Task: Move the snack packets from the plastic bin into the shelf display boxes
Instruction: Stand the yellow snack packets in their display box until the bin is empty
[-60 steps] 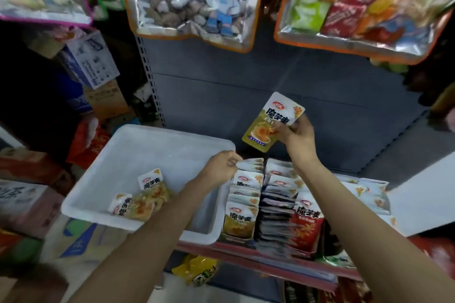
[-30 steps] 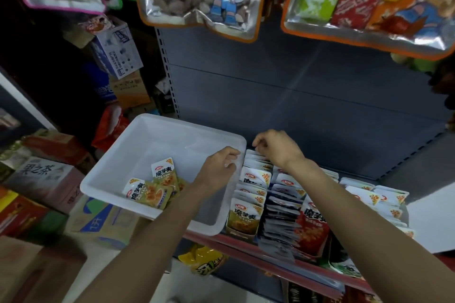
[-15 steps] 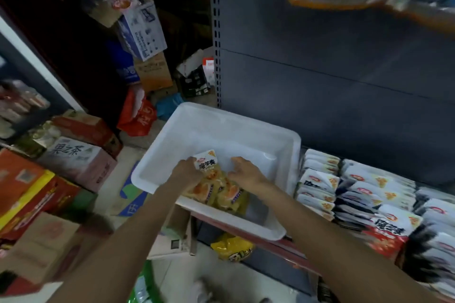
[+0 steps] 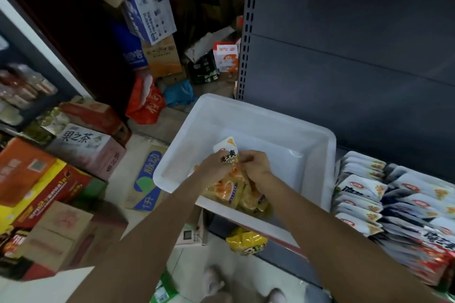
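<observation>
Both hands reach into the white plastic bin (image 4: 258, 120), which rests on the shelf edge just beside the display rows (image 4: 394, 204) — a short carry; the left hand (image 4: 214, 163) and right hand (image 4: 254, 166) together pinch the snack packets (image 4: 230, 189), gathered into one bunch; the packets overlap, so their count cannot be told.
</observation>
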Motion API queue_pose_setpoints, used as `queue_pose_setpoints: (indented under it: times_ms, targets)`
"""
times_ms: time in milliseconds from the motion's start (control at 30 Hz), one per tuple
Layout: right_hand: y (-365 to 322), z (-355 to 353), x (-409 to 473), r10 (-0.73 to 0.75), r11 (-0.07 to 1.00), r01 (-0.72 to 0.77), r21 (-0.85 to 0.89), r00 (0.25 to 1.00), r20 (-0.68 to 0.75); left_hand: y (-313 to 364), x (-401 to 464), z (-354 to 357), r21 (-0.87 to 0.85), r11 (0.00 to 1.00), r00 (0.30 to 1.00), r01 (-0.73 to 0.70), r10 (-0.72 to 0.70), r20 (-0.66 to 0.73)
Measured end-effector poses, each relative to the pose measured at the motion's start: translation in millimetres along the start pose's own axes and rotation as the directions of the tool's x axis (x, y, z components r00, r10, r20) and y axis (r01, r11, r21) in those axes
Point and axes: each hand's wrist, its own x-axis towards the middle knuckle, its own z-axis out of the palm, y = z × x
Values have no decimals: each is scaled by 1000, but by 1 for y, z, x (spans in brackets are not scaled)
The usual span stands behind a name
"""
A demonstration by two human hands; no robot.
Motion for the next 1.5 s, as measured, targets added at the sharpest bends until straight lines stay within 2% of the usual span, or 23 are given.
queue_pose_setpoints:
  times_ms: [133, 233, 300, 433, 567, 667, 800, 867, 933, 1033, 1133, 1233, 1333, 1400, 1500]
  targets:
    - [-15, -26, -7, -122, 985, 130, 114, 990, -78, 23, -11, -1, -61, 996, 980, -67, 54, -194]
    - [-26, -58, -24, -183, 955, 183, 235, 983, -23, 37, -14, 4, -137, 978, 971, -156, 126, -203]
    - [-30, -81, -34, -230, 941, 219, 257, 973, 11, 54, -20, 9, -115, 964, 955, -239, 213, -206]
    - [-41, -123, -45, -310, 929, 309, 202, 950, -24, 88, -31, 27, -67, 931, 914, -360, 338, -223]
    - [-40, -172, -58, -400, 908, 410, 82, 909, -114, 119, -40, 58, -139, 893, 884, -428, 382, -269]
    - [-30, -209, -69, -416, 881, 455, 125, 874, -252, 137, -47, 87, -117, 899, 878, -421, 371, -303]
    - [-15, -251, -74, -429, 848, 504, 164, 835, -345, 152, -50, 126, 5, 913, 906, -409, 407, -113]
    - [-5, -267, -75, -428, 846, 511, 155, 823, -373, 157, -50, 141, -2, 909, 909, -416, 416, -17]
    - [2, -280, -77, -424, 846, 511, 151, 818, -390, 162, -49, 151, -10, 916, 916, -402, 402, 11]
    - [14, -291, -74, -409, 871, 476, 122, 840, -357, 162, -43, 160, -34, 940, 940, -339, 340, 29]
    - [22, -296, -71, -416, 896, 443, 38, 865, -281, 159, -38, 165, 3, 961, 960, -278, 278, -31]
    - [20, -306, -72, -415, 910, 405, -92, 883, -220, 160, -42, 168, -15, 957, 955, -290, 288, -75]
    - [19, -312, -72, -369, 922, 350, -166, 924, -98, 162, -46, 170, -26, 949, 948, -313, 310, -75]
    - [17, -312, -72, -422, 897, 398, -191, 900, -106, 165, -48, 170, -24, 945, 944, -326, 323, -73]
    - [10, -311, -75, -573, 816, 526, -239, 790, -219, 168, -52, 170, -44, 941, 941, -335, 331, -67]
